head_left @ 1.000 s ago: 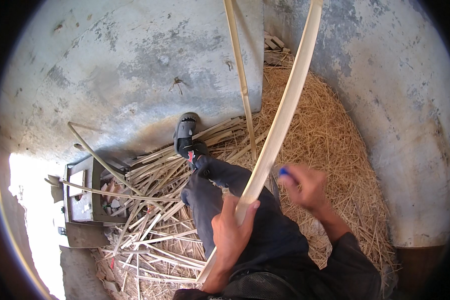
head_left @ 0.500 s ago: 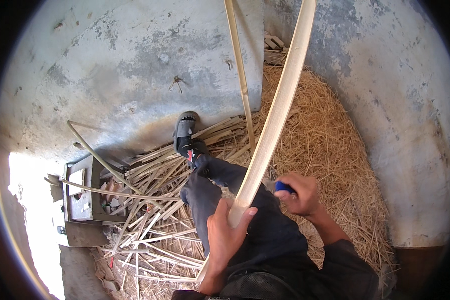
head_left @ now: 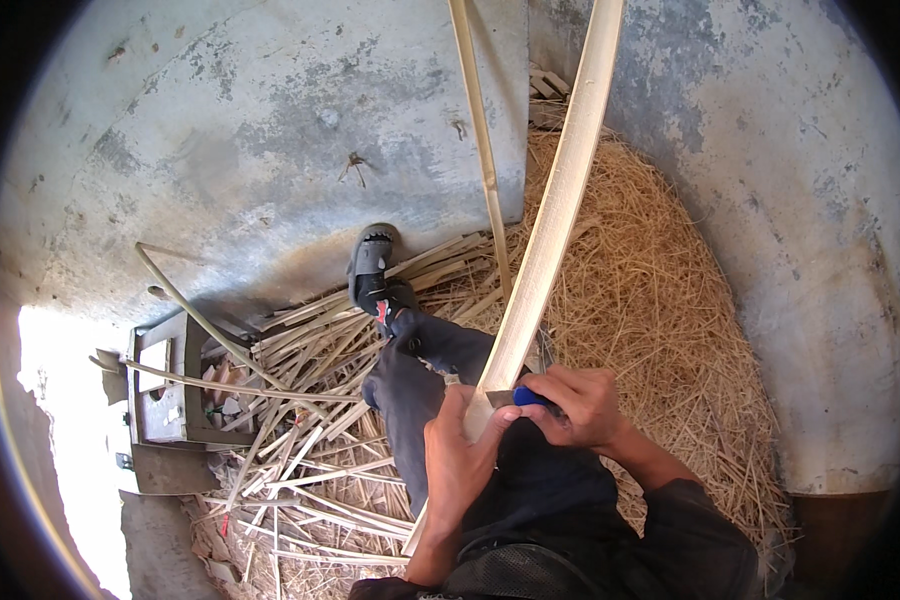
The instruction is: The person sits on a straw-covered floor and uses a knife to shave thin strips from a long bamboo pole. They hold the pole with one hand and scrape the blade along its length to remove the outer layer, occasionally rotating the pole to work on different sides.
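Your left hand (head_left: 453, 460) is clamped around the long pale strip (head_left: 562, 205), which slants up from your lap, over your dark trousers (head_left: 555, 480), to the top edge of the view; your right hand (head_left: 582, 405) is closed on a blue-handled tool (head_left: 532, 397), its grey end at the strip just beside your left hand. Fibrous shavings (head_left: 650, 270) heap up to the strip's right; loose slats (head_left: 320, 375) lie scattered to its left, near a grey shoe (head_left: 372, 255).

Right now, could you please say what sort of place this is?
Probably a rough workshop, judging by the heap of straw-like shavings, the scattered pale strips and the blue tool in the right hand.
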Tool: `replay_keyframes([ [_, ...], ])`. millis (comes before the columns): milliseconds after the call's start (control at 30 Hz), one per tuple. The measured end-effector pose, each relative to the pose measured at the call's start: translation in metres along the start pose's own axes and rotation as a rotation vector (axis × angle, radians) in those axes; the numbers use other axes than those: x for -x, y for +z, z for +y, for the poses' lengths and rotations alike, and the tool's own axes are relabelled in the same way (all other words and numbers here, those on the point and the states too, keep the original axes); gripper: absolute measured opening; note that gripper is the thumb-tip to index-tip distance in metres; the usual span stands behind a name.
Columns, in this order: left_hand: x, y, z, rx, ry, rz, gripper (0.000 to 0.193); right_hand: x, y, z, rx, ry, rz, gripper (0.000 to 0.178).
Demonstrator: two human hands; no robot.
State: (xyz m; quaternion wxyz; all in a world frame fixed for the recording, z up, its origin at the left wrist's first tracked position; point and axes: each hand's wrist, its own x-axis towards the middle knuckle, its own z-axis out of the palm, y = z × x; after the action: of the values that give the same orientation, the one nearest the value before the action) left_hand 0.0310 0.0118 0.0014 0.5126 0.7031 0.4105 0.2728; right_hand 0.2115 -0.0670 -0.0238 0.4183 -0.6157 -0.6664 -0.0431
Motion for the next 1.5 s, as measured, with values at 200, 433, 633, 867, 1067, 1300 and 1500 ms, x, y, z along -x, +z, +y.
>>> replay_keyframes([
  [200, 0.000, 0.004, -0.004, 0.030, 0.043, 0.019, 0.032, 0.000, 0.000, 0.004, 0.013, -0.013, 0.034, 0.031],
  [433, 0.003, 0.003, -0.005, -0.018, 0.027, -0.006, 0.032, 0.006, -0.002, 0.013, 0.040, 0.016, 0.064, 0.027],
  [633, 0.010, -0.002, -0.010, -0.025, -0.022, -0.020, 0.025, -0.001, -0.007, 0.010, 0.082, -0.011, 0.024, 0.026],
  [867, 0.014, -0.007, -0.013, -0.038, -0.011, 0.008, 0.025, -0.002, -0.003, 0.014, 0.065, -0.027, 0.019, 0.026],
  [1067, 0.020, -0.013, -0.023, -0.115, -0.052, -0.021, 0.034, 0.006, 0.000, 0.020, 0.082, 0.007, 0.055, 0.023],
  [1300, 0.061, -0.024, -0.047, -0.183, -0.198, -0.129, 0.038, -0.009, -0.032, 0.091, 0.157, 0.288, 0.268, 0.026],
  [1500, 0.062, -0.032, -0.054, -0.226, -0.131, -0.078, 0.036, -0.014, -0.024, 0.096, 0.158, 0.186, 0.273, 0.030],
])
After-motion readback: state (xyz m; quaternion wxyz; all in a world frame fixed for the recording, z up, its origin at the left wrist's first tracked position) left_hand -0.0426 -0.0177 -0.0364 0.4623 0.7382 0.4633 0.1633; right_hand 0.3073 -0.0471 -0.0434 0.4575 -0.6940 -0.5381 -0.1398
